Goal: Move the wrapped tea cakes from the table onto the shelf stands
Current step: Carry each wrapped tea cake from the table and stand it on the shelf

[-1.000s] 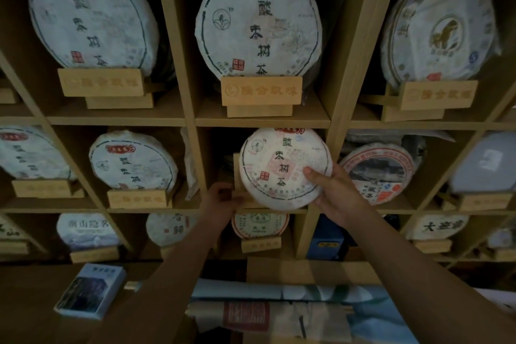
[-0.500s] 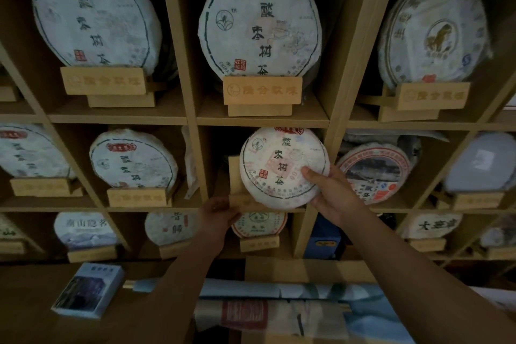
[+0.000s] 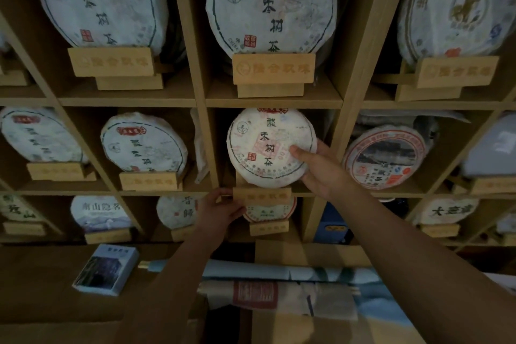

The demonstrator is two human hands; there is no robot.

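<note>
right fingers (image 3: pixel 300 152) clamped on round white paper-wrapped tea cake (image 3: pixel 268 145), left fingers (image 3: pixel 223 193) on stand (image 3: pixel 262 196)

Middle cubby: tea cake (image 3: pixel 268 145) and stand (image 3: pixel 262 195) fill opening | flanks: shelf uprights (image 3: pixel 208 148) close beside | neighbouring cubbies: occupied by cakes | open room: before shelf front edge.

Wooden stand (image 3: pixel 262 196) now drawn forward, under tea cake (image 3: pixel 268 145)

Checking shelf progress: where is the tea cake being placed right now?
In the middle row's centre cubby, the tea cake sits above the wooden stand, held by the right hand; the left hand grips the stand.
</note>
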